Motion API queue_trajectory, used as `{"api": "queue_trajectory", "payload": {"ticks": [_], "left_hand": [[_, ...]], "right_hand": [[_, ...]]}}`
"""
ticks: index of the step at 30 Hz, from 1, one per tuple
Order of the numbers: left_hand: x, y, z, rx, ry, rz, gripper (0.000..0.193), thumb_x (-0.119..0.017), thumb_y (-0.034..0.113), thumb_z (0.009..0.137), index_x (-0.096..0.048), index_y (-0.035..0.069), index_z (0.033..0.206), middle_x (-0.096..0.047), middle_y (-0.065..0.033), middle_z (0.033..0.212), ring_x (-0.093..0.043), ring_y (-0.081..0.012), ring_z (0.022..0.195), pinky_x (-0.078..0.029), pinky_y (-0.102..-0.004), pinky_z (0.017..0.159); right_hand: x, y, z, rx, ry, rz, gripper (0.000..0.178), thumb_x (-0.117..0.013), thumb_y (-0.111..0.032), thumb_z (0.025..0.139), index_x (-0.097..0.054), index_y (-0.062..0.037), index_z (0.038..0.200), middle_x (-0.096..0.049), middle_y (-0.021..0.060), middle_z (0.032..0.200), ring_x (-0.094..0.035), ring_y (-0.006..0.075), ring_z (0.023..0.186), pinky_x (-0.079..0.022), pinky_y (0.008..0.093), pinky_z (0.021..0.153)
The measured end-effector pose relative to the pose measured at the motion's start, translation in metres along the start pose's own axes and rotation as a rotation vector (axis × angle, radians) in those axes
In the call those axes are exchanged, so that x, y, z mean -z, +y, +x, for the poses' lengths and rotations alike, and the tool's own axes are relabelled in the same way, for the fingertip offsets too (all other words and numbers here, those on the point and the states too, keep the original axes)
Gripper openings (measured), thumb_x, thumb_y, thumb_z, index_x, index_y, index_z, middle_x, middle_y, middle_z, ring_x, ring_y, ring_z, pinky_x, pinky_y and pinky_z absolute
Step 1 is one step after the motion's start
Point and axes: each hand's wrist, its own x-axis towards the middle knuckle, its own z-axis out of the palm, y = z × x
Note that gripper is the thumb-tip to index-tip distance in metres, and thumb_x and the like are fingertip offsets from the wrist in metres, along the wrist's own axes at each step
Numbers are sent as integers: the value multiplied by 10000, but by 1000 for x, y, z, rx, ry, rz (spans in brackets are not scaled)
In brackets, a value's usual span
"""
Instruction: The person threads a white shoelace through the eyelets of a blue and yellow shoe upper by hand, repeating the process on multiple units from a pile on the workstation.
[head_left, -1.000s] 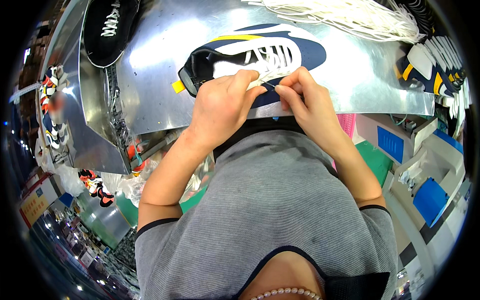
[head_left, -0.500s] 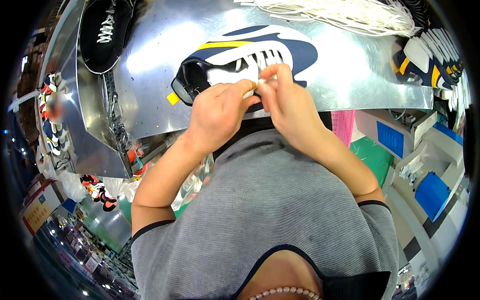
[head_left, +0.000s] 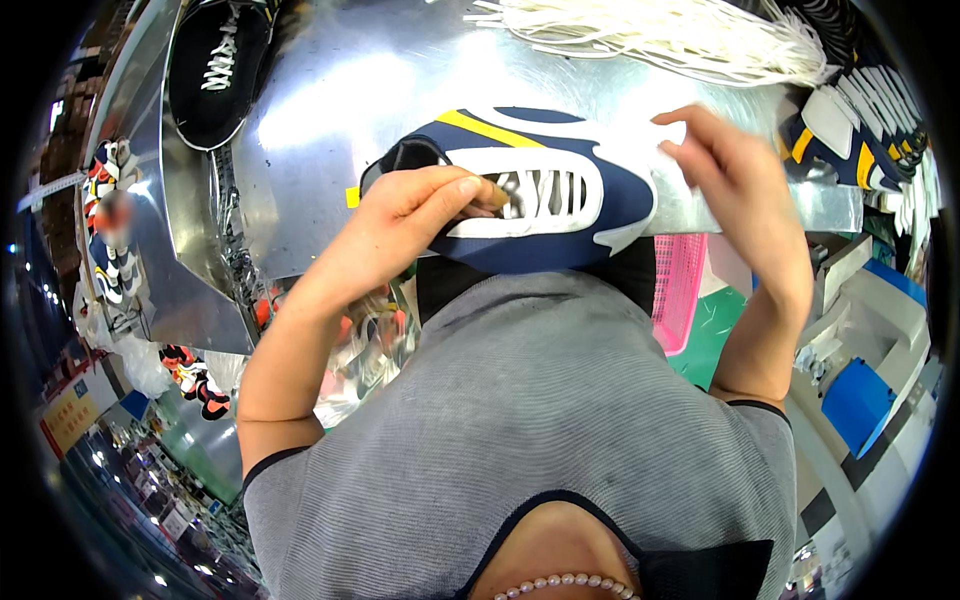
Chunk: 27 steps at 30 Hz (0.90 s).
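A worker in a grey top bends over a navy shoe [head_left: 540,222] at the near edge of a metal counter [head_left: 320,190], its toe to the right and its side hanging out toward the worker's waist. White lacing [head_left: 547,195] crosses the front of its throat. The left hand [head_left: 412,212] lies over the collar, its fingers [head_left: 488,190] reaching into the throat, thumb and forefinger drawn together; whether they pinch the tongue, a lace or only each other cannot be told. The right hand [head_left: 738,170] is lifted clear beyond the toe, blurred, forefinger and thumb curled toward each other with a narrow space between the tips; a lace end there, if any, is lost in the glare.

The step in hand appears to be lacing, well advanced toward the toe, with the rear of the throat hidden. The next move seems to call for the left hand to steady the shoe while the right keeps any lace it draws flat and even, without twisting.

On the far side lies a bundle of white laces [head_left: 650,40]; a laced black shoe [head_left: 205,100] sits at far left, stacked navy shoes [head_left: 850,140] at right. A pink basket [head_left: 680,290] stands below the counter's edge.
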Motion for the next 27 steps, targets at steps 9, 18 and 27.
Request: {"api": "queue_trajectory", "payload": {"ticks": [9,18,27], "left_hand": [[-6,6,33,-62,-105,338,192,-638,-25,893,-701,-18,1074,-732,-102,955,-672,-158,872,-519,-271,810],[2,3,17,-472,-29,1075,136,-639,1,824,-698,-4,946,-653,-152,952,-628,-367,853,-503,-439,779],[-62,-72,-56,-300,1131,199,425,-652,5,917,-500,15,1314,-541,-123,1311,-532,-256,1210,-433,-374,1035]], "right_hand": [[-101,18,17,147,427,552,158,-607,-170,997,-653,-27,1049,-637,76,731,-594,148,622,-463,279,584],[-103,22,21,85,420,519,137,-610,-183,991,-651,-57,1026,-605,59,666,-573,157,578,-444,292,557],[-92,12,16,-25,328,757,119,-506,-130,1033,-541,-21,1064,-585,21,723,-481,66,587,-400,238,541]]}}
